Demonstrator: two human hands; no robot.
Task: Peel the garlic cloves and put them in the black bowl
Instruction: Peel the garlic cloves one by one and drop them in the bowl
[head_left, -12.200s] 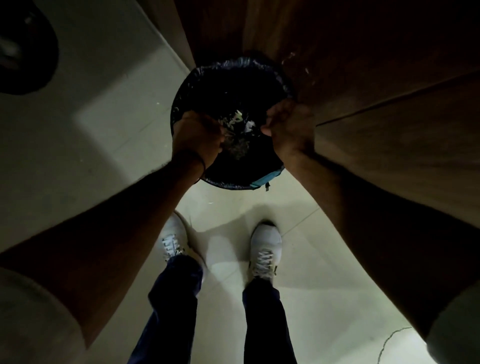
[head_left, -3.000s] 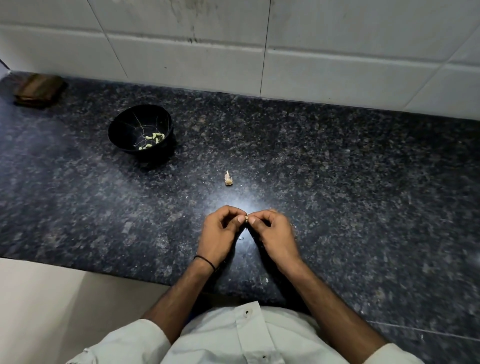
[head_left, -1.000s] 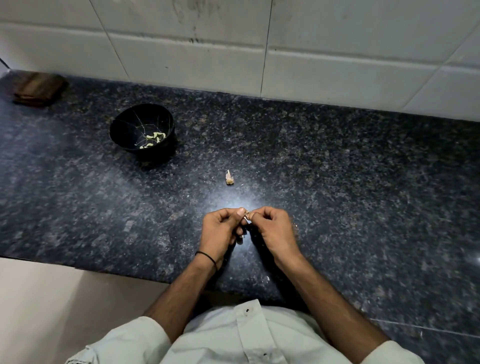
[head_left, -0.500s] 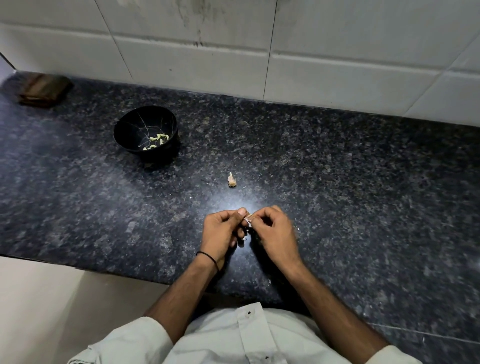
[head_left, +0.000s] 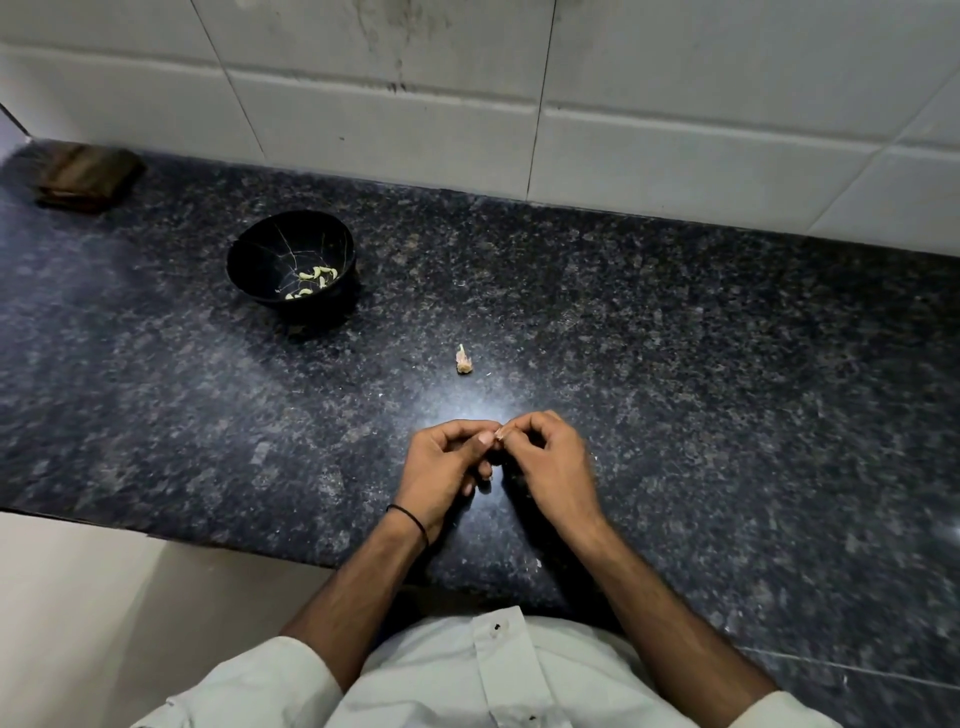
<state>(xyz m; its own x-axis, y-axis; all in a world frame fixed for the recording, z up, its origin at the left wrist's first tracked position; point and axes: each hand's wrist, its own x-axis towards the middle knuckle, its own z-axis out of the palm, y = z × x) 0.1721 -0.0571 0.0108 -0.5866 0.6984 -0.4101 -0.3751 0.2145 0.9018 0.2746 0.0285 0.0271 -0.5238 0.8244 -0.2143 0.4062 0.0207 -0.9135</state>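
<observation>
My left hand and my right hand meet over the dark granite counter, fingers curled, pinching a small garlic clove between their fingertips; only a sliver of it shows. Another unpeeled garlic clove lies alone on the counter just beyond my hands. The black bowl stands at the back left, holding several pale peeled cloves.
A white tiled wall runs behind the counter. A brown wooden block lies at the far left corner. The counter's front edge drops to a pale floor at lower left.
Since twelve seconds ago I left the bin and returned to the counter. In the last second my fingertips shifted slightly on the clove; the bowl and loose clove stayed put.
</observation>
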